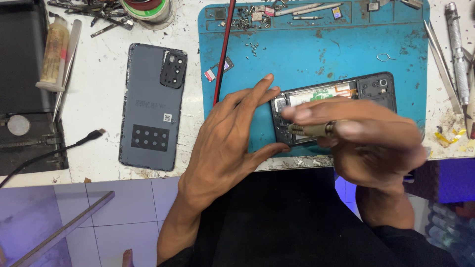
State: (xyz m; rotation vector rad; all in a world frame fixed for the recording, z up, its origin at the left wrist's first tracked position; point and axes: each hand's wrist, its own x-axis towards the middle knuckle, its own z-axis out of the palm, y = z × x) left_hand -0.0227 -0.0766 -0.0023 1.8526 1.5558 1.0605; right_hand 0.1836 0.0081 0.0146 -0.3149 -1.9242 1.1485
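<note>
The left hand (230, 143), fingers spread, braces the opened phone (336, 106) at its left end. The right hand (368, 136) pinches a screwdriver (311, 129) lying along the phone's long axis.

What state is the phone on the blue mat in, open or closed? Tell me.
Open. The phone lies with its back off and its insides showing. A grey back cover lies apart on the white bench. The right hand holds a screwdriver to it.
</note>
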